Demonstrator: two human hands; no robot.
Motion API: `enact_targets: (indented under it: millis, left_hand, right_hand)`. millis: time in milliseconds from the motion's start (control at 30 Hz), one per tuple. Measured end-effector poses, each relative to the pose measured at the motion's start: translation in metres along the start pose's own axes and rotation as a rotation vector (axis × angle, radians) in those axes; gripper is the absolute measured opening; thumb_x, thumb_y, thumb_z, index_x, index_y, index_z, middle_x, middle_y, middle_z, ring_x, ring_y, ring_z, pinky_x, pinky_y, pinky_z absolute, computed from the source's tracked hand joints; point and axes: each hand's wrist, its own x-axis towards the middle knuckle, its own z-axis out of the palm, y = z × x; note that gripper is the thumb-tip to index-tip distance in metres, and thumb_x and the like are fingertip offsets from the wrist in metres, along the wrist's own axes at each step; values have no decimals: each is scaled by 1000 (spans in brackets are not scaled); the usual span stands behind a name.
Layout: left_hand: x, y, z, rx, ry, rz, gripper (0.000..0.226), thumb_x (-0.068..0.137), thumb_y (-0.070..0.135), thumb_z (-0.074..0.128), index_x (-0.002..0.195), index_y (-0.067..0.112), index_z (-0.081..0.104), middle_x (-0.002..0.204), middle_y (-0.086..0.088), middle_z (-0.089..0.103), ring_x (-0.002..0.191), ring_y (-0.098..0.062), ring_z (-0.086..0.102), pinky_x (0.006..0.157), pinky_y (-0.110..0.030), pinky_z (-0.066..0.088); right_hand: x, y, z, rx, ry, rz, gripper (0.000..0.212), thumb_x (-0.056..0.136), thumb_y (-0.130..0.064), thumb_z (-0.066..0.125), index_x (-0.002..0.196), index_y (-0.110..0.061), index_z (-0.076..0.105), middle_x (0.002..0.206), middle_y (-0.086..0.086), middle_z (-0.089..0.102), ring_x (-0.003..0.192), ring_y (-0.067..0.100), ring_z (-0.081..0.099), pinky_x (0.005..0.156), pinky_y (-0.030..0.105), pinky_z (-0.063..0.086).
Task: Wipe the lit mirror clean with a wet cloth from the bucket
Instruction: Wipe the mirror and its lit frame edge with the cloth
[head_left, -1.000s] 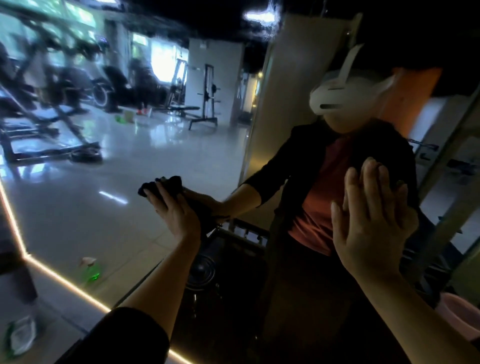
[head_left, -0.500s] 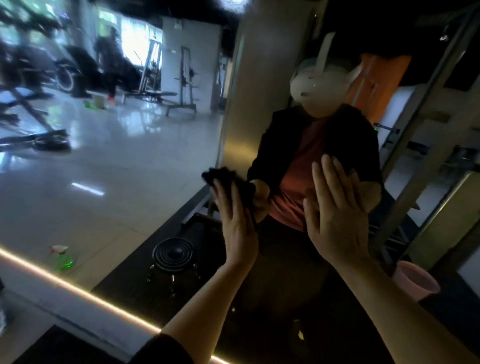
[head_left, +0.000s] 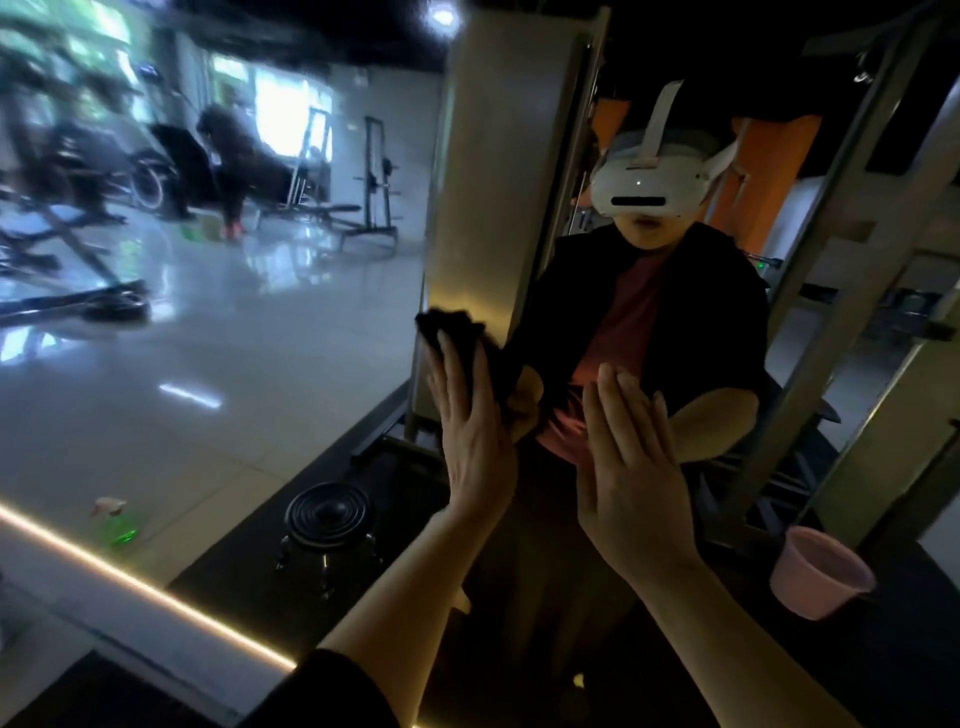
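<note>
The dark cloth (head_left: 457, 338) is pressed flat against the mirror (head_left: 234, 364) by the left hand (head_left: 475, 436), whose fingers are held straight and spread over it; only the cloth's upper edge shows above the fingertips. The right hand (head_left: 631, 467) is held open, fingers straight and together, with nothing in it; it is raised at the glass just right of the left hand, and whether the palm touches the glass cannot be told.

Several risks can be judged from here. Because the cloth is only pressed and not gripped, it could slide out from under the palm on a fast stroke and drop to the floor. If the bare right palm is laid on the glass, fresh prints would be left on the part being cleaned. Should the cloth be too wet, drips could run down toward the light strip (head_left: 145, 587) along the lower edge, and streaks would be left.

The pink bucket (head_left: 818, 571) is seen low at the right, apparently as a reflection, tilted toward the camera in this wide view. Its inside is dim, and whether water is held in it cannot be told. A green spray bottle (head_left: 117, 522) is seen on the reflected floor at lower left; its fill level is not readable.
</note>
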Motion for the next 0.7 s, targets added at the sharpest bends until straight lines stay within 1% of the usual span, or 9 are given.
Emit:
enact_targets:
  millis: [100,167,267,333,433,500,567,633,700]
  left_hand:
    - [9,0,1,29,-10,98,60,99,23,38,153,11,17,162,-3,-11,151,-33,-8,122,-49,5]
    - [-14,-11,0,41,-37,21,65,97,27,37,156,24,8,162,3,-17,151,-29,-10,119,-59,11]
    - [-26,-23,-6,38,-67,-41,66,98,30,29,154,38,-5,161,9,-24,150,-24,-17,117,-66,10]
    - [13,-15,-14,-1,-52,-15,63,97,30,26,154,34,0,160,10,-26,149,-23,-19,117,-65,6]
    - [99,7,-33,61,-11,97,62,96,20,26,156,12,13,162,-13,-11,150,-34,-10,119,-62,9]
    - [133,16,-39,89,10,136,63,94,17,26,155,9,15,163,-18,-5,150,-34,-7,118,-61,13]
    - [124,17,-33,90,4,148,62,97,23,27,155,12,11,163,-14,-5,151,-31,-7,120,-58,8]
    - [78,9,-25,117,-26,202,65,101,31,37,156,17,5,163,-11,-10,151,-30,-7,122,-52,-1]
    - [25,-5,-18,167,-101,220,86,97,15,55,157,25,-6,163,-11,-15,151,-30,-9,122,-53,-1]
  right_hand:
    - [0,1,-1,-5,-16,5,65,95,-25,40,153,-3,25,163,14,17,152,26,14,123,48,15]
    - [0,0,-4,-19,-21,4,65,94,-26,42,153,-2,27,163,14,18,152,26,15,122,48,17]
    - [2,2,-12,-41,7,33,67,93,-31,41,153,-3,28,162,14,22,150,29,21,121,51,20]
    - [15,6,-23,-38,78,97,70,93,-32,44,153,-2,27,161,17,24,150,31,20,121,54,17]
    - [46,8,-41,-57,151,143,73,91,-32,44,153,-1,25,161,18,22,151,30,15,122,54,14]
    - [60,3,-46,-52,198,152,72,91,-32,44,153,-1,25,161,18,24,151,27,9,122,53,12]
    - [62,-3,-41,-42,214,164,71,92,-32,43,153,-1,26,160,19,25,150,22,5,122,54,12]
    - [53,-8,-29,-57,167,165,71,92,-32,43,154,-2,24,161,18,24,151,26,9,121,56,15]
    - [43,-9,-18,-103,110,147,76,91,-34,48,155,-3,20,162,17,21,151,28,16,120,58,18]
